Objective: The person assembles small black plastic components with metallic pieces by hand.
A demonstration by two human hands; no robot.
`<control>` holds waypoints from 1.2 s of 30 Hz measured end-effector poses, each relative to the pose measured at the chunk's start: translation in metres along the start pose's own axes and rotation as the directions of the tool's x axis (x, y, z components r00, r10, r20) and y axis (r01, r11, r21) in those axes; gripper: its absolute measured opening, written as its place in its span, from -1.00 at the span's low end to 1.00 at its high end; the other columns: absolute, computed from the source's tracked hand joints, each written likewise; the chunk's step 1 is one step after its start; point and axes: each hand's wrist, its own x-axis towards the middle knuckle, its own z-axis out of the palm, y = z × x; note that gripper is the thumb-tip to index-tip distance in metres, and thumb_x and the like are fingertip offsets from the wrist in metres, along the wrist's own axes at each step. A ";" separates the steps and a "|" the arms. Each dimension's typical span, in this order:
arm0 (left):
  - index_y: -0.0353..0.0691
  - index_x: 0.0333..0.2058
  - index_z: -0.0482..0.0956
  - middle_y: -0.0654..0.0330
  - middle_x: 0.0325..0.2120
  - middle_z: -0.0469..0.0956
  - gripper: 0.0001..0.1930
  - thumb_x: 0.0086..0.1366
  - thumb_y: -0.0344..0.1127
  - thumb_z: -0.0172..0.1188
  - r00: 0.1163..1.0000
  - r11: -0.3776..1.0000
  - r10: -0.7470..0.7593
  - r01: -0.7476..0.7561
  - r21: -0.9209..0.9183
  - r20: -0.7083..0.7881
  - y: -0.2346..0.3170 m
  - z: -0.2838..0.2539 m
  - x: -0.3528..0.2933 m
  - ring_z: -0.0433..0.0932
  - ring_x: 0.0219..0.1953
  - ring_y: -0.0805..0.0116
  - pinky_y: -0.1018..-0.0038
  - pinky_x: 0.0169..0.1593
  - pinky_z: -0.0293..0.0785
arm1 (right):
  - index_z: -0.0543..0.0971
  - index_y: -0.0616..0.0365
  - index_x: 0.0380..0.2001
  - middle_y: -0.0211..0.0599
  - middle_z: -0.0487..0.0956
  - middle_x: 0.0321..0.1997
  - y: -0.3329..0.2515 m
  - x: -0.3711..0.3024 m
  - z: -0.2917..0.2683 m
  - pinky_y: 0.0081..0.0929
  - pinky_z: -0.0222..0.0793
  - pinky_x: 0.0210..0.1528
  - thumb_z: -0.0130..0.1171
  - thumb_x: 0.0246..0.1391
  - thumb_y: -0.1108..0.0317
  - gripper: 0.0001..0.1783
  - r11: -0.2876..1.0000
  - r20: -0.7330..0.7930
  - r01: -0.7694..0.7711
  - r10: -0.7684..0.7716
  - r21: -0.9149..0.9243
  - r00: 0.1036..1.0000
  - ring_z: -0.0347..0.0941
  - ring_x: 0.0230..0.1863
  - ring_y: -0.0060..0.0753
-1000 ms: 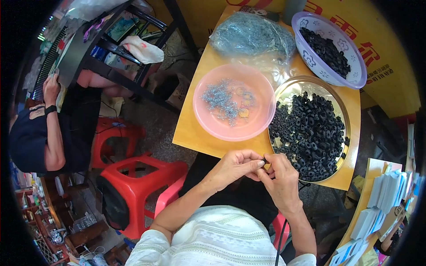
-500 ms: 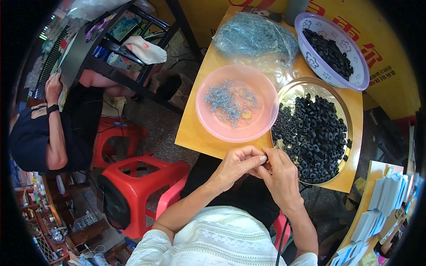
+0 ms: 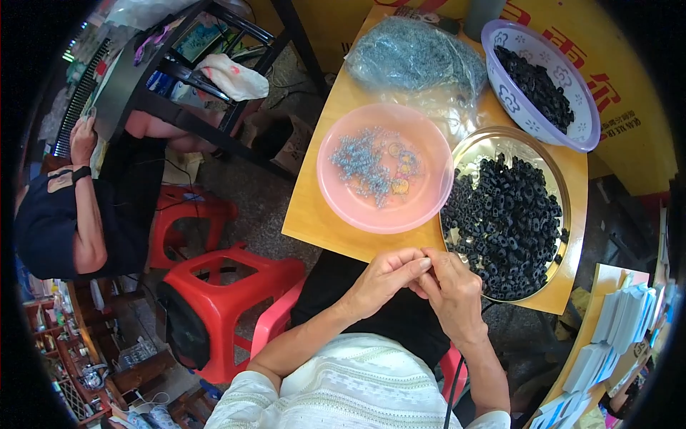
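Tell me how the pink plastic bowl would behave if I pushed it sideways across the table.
The pink plastic bowl looks thin and translucent, holding only a few small silvery bits, so it is probably light and would slide easily on the smooth yellow table. Its shallow, wide shape suggests little risk of tipping, though the bits may scatter.

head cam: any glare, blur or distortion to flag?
Head view: strong fisheye, with the yellow table edges bowing and black corners; glare on the metal tray rim; even daylight, soft shadows; left hand and right hand sharp, pinched item too small to resolve.
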 end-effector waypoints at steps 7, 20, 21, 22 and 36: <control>-0.22 -0.09 0.49 0.36 -0.28 0.51 -0.77 0.47 -0.22 -0.03 0.999 0.998 -0.010 0.008 -0.065 -0.036 -0.001 0.000 -0.004 0.49 -0.25 0.66 0.68 -0.16 0.44 | 0.50 0.25 -0.03 -0.08 0.58 -0.22 -0.001 0.004 0.000 -0.33 0.53 -0.22 0.28 -0.06 0.50 -0.55 0.996 0.046 -0.039 0.035 0.085 0.998 0.57 -0.23 -0.11; -0.40 -0.04 0.44 -0.02 -0.21 0.59 -0.73 0.47 -0.32 -0.09 0.996 0.992 0.082 -0.077 0.098 -0.044 0.005 -0.003 -0.006 0.62 -0.20 0.28 0.40 -0.09 0.57 | 0.31 0.19 0.27 -0.14 0.63 -0.30 0.088 0.151 -0.136 -0.44 0.46 -0.25 0.24 0.05 0.37 -0.31 0.975 -0.495 -0.221 0.209 0.036 0.843 0.52 -0.36 -0.41; -0.40 -0.06 0.45 -0.02 -0.22 0.59 -0.75 0.46 -0.34 -0.07 0.994 0.991 0.091 -0.085 0.106 -0.059 0.005 -0.004 -0.007 0.62 -0.21 0.28 0.40 -0.10 0.57 | 0.31 0.19 0.27 -0.14 0.63 -0.30 0.086 0.151 -0.138 -0.44 0.46 -0.25 0.24 0.05 0.37 -0.31 0.974 -0.496 -0.224 0.212 0.036 0.842 0.52 -0.36 -0.41; -0.40 -0.06 0.45 -0.02 -0.22 0.59 -0.75 0.46 -0.34 -0.07 0.994 0.991 0.089 -0.082 0.105 -0.057 0.004 -0.005 -0.007 0.62 -0.21 0.28 0.40 -0.10 0.57 | 0.31 0.17 0.27 -0.14 0.63 -0.28 0.082 0.150 -0.139 -0.43 0.47 -0.23 0.24 0.05 0.37 -0.31 0.974 -0.524 -0.225 0.187 -0.009 0.831 0.53 -0.35 -0.39; -0.39 -0.06 0.48 0.06 -0.22 0.58 -0.76 0.46 -0.34 -0.04 1.000 0.993 0.029 -0.029 0.116 0.001 -0.001 0.004 -0.002 0.60 -0.19 0.36 0.46 -0.07 0.54 | 0.60 0.09 -0.34 -0.30 0.48 -0.32 0.068 0.069 -0.092 -0.31 0.45 -0.16 0.35 -0.11 0.35 -0.79 0.867 -0.153 -0.259 0.213 -0.427 0.965 0.48 -0.17 -0.23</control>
